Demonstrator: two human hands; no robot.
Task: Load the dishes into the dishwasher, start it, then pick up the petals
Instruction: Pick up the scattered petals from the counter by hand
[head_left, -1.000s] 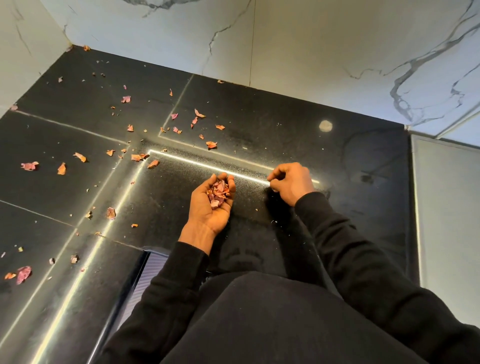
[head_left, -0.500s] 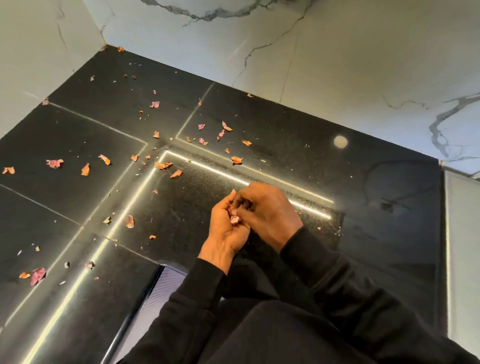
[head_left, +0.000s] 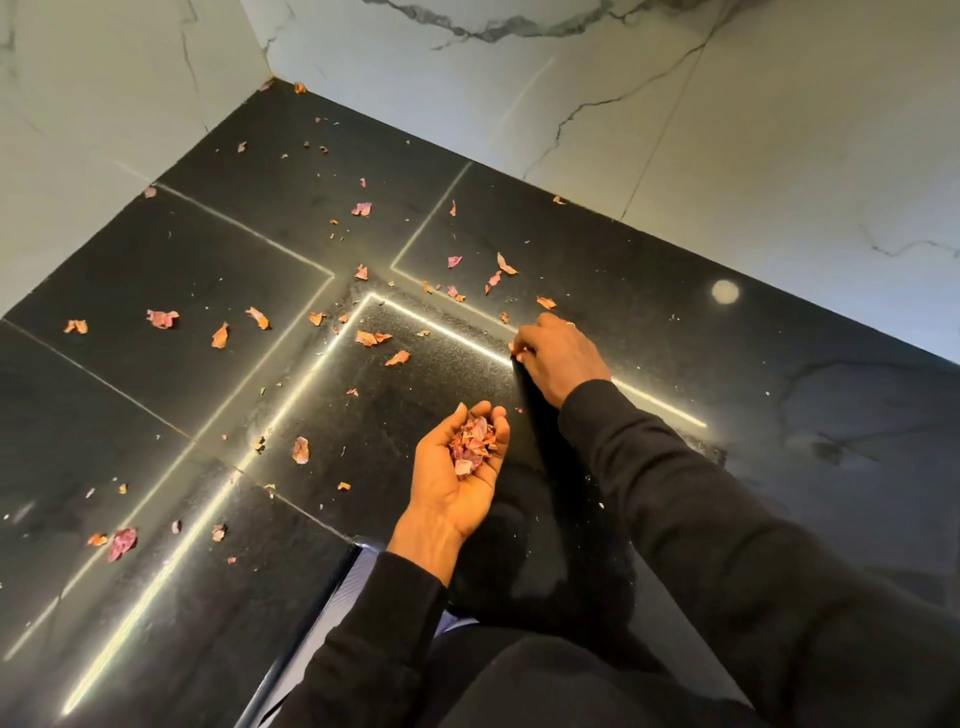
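Observation:
My left hand (head_left: 457, 478) is palm up and cupped over the black floor, holding a pile of pink and orange petals (head_left: 474, 441). My right hand (head_left: 558, 353) reaches forward to the floor, its fingertips pinched on a small petal (head_left: 515, 348) at the lit strip. Several loose petals (head_left: 366, 338) lie scattered over the dark tiles to the left and ahead, among them a pink one (head_left: 162, 318) and a dark pink one (head_left: 122, 543). No dishwasher or dishes are in view.
Black glossy floor tiles (head_left: 156, 395) with lit strips (head_left: 291, 395) fill the view. White marble walls (head_left: 675, 130) meet in a corner at the top left. A metal floor edge (head_left: 332, 587) lies near my left sleeve. My dark-clothed knees fill the bottom.
My right hand left the cupped left palm, where it dropped a petal, and reached forward to the floor, pinching another petal. The left hand stayed cupped with its pile.

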